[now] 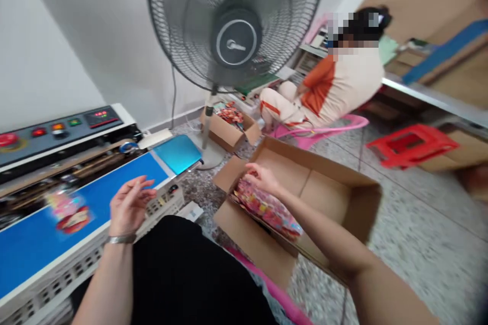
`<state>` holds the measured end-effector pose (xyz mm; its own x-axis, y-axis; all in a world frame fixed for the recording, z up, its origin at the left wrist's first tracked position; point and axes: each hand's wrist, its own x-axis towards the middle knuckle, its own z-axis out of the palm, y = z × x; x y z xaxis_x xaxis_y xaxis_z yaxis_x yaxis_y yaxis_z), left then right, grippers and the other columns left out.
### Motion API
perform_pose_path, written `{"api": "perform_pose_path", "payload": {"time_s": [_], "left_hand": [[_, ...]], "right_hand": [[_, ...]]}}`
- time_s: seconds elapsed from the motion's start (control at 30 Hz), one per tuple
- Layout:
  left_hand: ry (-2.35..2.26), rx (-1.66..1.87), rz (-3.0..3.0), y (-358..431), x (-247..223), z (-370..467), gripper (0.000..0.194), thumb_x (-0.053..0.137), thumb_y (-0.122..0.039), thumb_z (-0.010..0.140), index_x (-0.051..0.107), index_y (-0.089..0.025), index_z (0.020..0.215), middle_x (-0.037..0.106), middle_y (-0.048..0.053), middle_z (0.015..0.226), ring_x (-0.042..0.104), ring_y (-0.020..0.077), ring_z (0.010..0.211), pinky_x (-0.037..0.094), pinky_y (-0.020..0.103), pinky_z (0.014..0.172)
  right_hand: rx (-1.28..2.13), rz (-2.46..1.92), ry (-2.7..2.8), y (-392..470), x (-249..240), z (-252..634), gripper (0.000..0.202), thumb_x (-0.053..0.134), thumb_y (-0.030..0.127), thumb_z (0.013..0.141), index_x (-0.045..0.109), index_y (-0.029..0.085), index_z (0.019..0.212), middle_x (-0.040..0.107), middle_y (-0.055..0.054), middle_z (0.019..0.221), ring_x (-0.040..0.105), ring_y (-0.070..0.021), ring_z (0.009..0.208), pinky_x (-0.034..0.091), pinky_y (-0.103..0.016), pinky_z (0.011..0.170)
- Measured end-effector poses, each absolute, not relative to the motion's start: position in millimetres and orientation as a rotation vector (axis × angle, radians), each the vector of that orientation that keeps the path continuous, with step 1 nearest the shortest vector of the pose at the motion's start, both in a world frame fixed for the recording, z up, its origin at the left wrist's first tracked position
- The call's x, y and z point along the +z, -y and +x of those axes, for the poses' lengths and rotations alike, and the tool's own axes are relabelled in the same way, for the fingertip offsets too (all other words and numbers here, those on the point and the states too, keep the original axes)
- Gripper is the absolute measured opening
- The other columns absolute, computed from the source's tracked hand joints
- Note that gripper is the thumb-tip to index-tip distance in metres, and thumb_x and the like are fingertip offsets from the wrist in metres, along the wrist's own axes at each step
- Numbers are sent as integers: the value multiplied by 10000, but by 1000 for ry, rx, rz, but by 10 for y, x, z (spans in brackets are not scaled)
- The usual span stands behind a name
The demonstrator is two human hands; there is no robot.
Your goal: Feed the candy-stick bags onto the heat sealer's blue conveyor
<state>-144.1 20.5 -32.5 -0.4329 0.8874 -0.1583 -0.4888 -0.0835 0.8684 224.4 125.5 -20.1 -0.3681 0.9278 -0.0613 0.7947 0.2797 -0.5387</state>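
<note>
My left hand [129,204] hovers above the near edge of a blue conveyor belt [125,183], its fingers loosely bent and apart with nothing in them. On the belt, to the left of that hand, lies a clear, colourful printed packet [70,213], blurred. My right hand [262,179] reaches over an open cardboard box [328,183], at the far end of a row of shiny colourful packets [267,208]. Its fingers are partly spread and seem to touch the packets at the end. No packet shows lifted in it.
A large standing fan [236,30] rises ahead. Machine controls [57,132] sit behind the belt, with a blue end plate [178,154]. Another box [224,134] with packets stands by the fan. A person [343,76] sits on a pink chair; a red stool [414,144] is at right.
</note>
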Motion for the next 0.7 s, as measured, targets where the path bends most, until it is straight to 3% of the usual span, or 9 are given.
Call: {"api": "perform_pose_path", "payload": {"time_s": [0.2, 0.27, 0.37, 0.47, 0.57, 0.7], "left_hand": [[-1199, 1642, 496, -231, -409, -1380, 247, 696, -311, 632, 656, -170, 831, 694, 38, 752, 612, 141, 546, 516, 240, 516], [-1208, 1619, 474, -237, -430, -1350, 260, 703, -317, 620, 657, -173, 832, 694, 36, 753, 616, 144, 550, 519, 240, 515], [-1228, 1589, 446, -228, -437, -1297, 288, 714, -317, 606, 655, -183, 853, 696, 30, 763, 622, 146, 565, 525, 242, 532], [-1254, 1577, 426, -194, -433, -1256, 298, 720, -314, 604, 651, -188, 865, 696, 27, 783, 629, 147, 591, 532, 247, 568], [-1271, 1587, 413, -162, -439, -1242, 303, 722, -313, 602, 648, -188, 868, 695, 26, 808, 633, 152, 619, 537, 261, 598], [-1278, 1584, 404, -148, -453, -1242, 298, 715, -309, 615, 643, -196, 881, 692, 20, 818, 636, 154, 652, 536, 270, 622]], "right_hand": [[969, -1793, 2230, -548, -770, 3121, 310, 555, 324, 768, 588, 157, 1028, 647, -28, 771, 586, -174, 687, 446, -270, 646], [959, -1783, 2185, -395, -1002, 3077, 437, 583, 310, 743, 528, 142, 1143, 641, -71, 927, 590, -208, 830, 448, -304, 740], [873, -1788, 2141, -337, -1304, 2860, 723, 661, 307, 674, 367, 99, 1301, 496, -160, 1220, 465, -267, 1119, 368, -352, 923], [868, -1900, 2093, -412, -1518, 2623, 866, 706, 304, 627, 275, 101, 1350, 398, -182, 1303, 383, -282, 1202, 324, -359, 970], [816, -1986, 2093, -520, -1616, 2475, 724, 610, 304, 737, 264, 147, 1353, 472, -148, 1221, 475, -243, 1110, 370, -325, 911], [674, -2046, 2228, -617, -1604, 2429, 430, 431, 352, 866, 407, 175, 1257, 551, -129, 1099, 543, -225, 986, 409, -306, 821]]}}
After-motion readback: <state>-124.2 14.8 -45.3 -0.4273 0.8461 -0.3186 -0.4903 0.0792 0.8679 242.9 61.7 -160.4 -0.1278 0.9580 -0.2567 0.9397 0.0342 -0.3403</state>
